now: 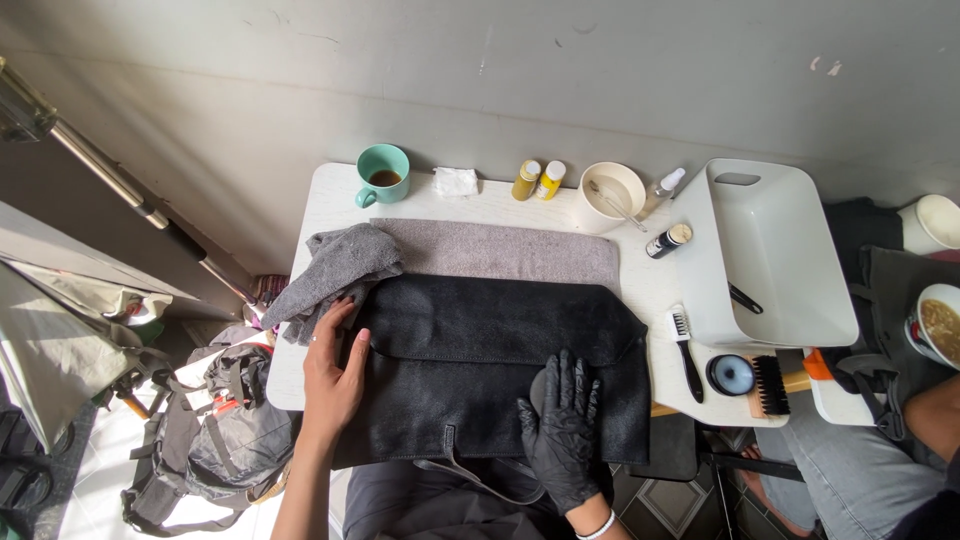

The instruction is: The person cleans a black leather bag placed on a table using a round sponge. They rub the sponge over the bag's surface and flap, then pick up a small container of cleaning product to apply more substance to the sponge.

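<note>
Your large black leather bag [500, 360] lies flat across the middle of the small white table [320, 210], its front edge overhanging toward your lap. Your bare left hand [333, 368] rests open, fingers spread, on the bag's left edge. Your right hand [562, 440], in a black glove, presses flat on the bag's lower right part, over what looks like a dark pad; whether it grips the pad, you cannot tell from here.

Behind the bag lies a grey towel [500, 250], and a crumpled grey cloth [335, 270] sits at the bag's back left corner. Further behind stand a teal mug of dark drink [383, 175], two small yellow bottles [538, 180] and a cream bowl [612, 190]. To the bag's right sit a white plastic tub [770, 250], a black brush [685, 350] and a round open tin [731, 374].

The risks, as judged: the overhanging bag could slide off toward you if your left hand lifts. A push away from you could shove the towel into the mug and spill it. A wide right stroke could knock the brush or tin off the table edge.
</note>
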